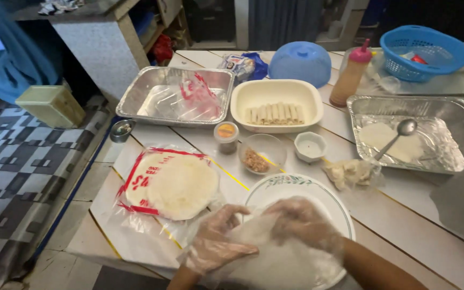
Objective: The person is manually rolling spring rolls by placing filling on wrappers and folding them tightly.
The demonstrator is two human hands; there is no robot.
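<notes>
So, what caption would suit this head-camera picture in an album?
Two gloved hands, left hand and right hand, handle a thin white wrapper sheet over a round white floral-rimmed plate.

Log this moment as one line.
left hand: gloved, on wrapper | right hand: gloved, on wrapper | wrapper: over plate

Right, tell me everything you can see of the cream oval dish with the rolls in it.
The cream oval dish is a deep, smooth-walled baking dish, probably ceramic or plastic. It sits upright on the table, between the foil tray with crumpled plastic and the squeeze bottle, in front of the blue dome lid. A single row of pale rolled wrappers lies along its near side; the rest is bare. Neither hand touches it.
</notes>
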